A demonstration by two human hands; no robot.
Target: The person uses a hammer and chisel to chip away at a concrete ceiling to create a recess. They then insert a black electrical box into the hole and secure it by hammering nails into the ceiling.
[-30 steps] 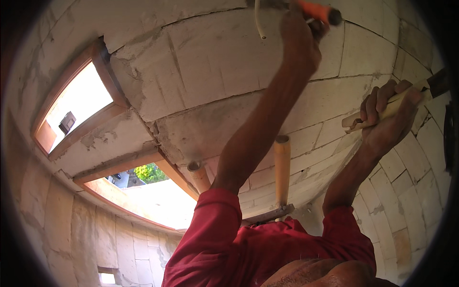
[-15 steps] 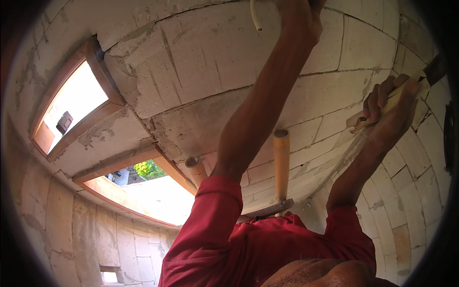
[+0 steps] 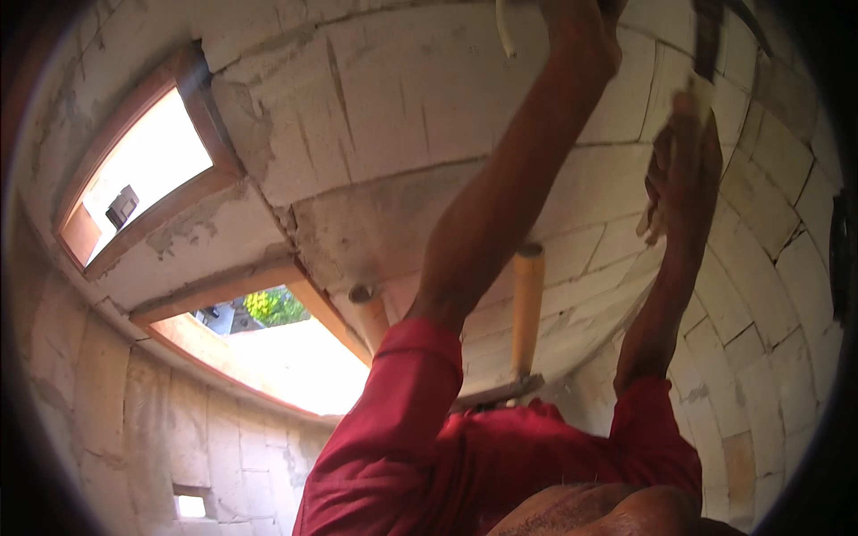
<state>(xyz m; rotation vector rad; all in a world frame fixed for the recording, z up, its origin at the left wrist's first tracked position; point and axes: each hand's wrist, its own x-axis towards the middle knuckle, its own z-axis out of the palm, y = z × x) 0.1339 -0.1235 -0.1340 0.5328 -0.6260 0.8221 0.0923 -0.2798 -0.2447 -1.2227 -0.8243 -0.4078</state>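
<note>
My right hand (image 3: 686, 170) is raised at the upper right, its fingers wrapped round the pale handle of a tool (image 3: 707, 40). The tool's dark metal end points up to the top edge, with a dark curved part beside it; motion blurs it and its exact kind is unclear. My left arm reaches up past the middle, and my left hand (image 3: 585, 13) is mostly cut off by the top edge, its fingers hidden. Beside it hangs the end of a thin pale tube or cable (image 3: 506, 31). Whether the left hand holds this is not visible.
A pale block wall (image 3: 420, 116) with mortar joints and grooves curves around. To the left are two wood-framed openings, an upper window frame (image 3: 204, 116) and a lower frame (image 3: 223, 290), bright outside. Two round poles, one bamboo-coloured (image 3: 528, 308) and one shorter (image 3: 368, 313), stand behind me.
My right hand has swung left and upward with the tool, whose dark end now points up rather than to the right. My left arm has shifted slightly right in the view.
</note>
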